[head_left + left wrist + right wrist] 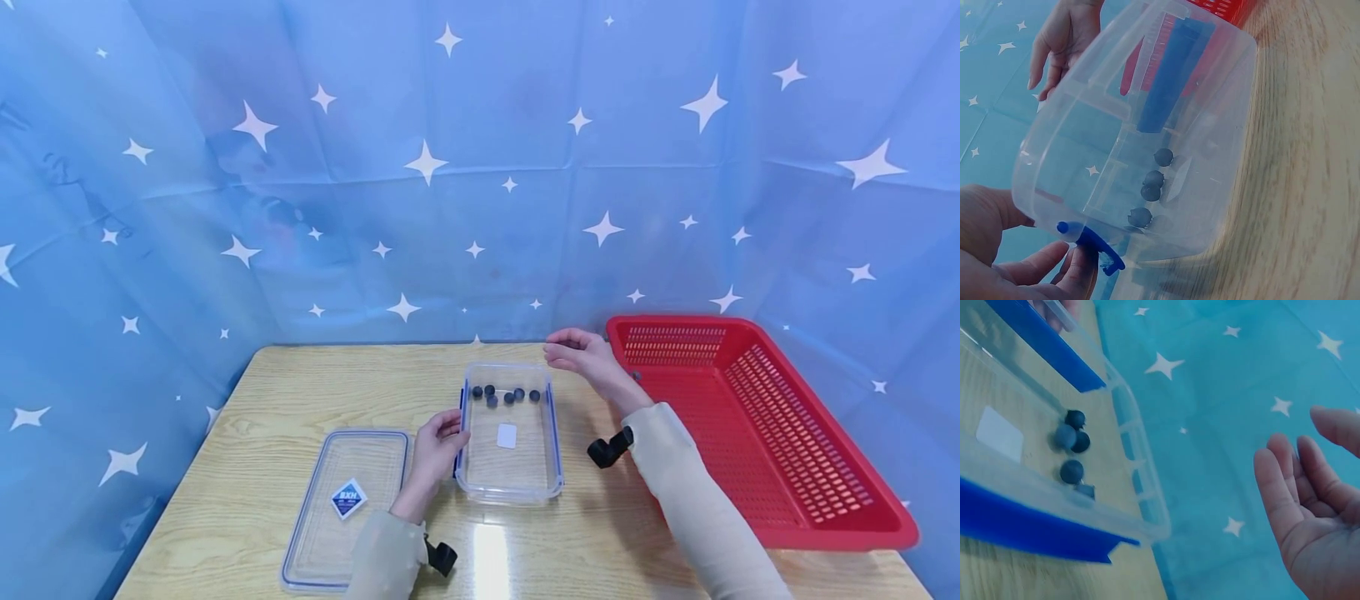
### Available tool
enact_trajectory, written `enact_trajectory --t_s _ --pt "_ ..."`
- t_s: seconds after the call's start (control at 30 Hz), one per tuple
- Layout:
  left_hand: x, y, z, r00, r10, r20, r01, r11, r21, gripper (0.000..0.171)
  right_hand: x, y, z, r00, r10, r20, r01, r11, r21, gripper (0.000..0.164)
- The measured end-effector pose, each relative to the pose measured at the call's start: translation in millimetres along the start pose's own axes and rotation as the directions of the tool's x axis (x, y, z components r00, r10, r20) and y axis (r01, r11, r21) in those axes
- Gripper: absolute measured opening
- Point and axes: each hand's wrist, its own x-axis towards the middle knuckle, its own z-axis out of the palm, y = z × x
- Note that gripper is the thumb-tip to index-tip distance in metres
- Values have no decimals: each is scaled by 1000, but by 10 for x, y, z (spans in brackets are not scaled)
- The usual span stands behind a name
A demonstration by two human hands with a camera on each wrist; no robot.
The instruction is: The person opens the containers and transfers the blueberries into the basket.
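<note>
On counter (225, 467), left hand (437, 446) pinches clear container (510, 493) — long axis running away; right hand (592, 358), empty, loose-fingered, by far right corner — dark berries (508, 398) leftward, red basket (720, 450) rightward.

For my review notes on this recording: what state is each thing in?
Clear container: upright, open
Lid: off, flat on the table
Dark berries: loose inside the container, toward its far end
Blue side latches: unfastened
Red basket: upright, open
Left hand: holding the container's left edge
Right hand: raised, empty, fingers bent
</note>
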Motion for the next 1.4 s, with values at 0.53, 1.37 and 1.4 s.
enact_trajectory --t_s 0.53,1.37,1.4 --pt "-14 17 2 1000 7 -11 -7 1000 21 36 148 186 510 997 73 -11 -72 996 49 34" --pt "-16 21 8 999 40 0 -40 999 -24 39 316 597 846 967 226 -117 -236 969 -79 26" --pt "-17 24 10 999 40 0 -40 999 -29 39 315 609 856 968 220 -121 -233 967 -103 25"
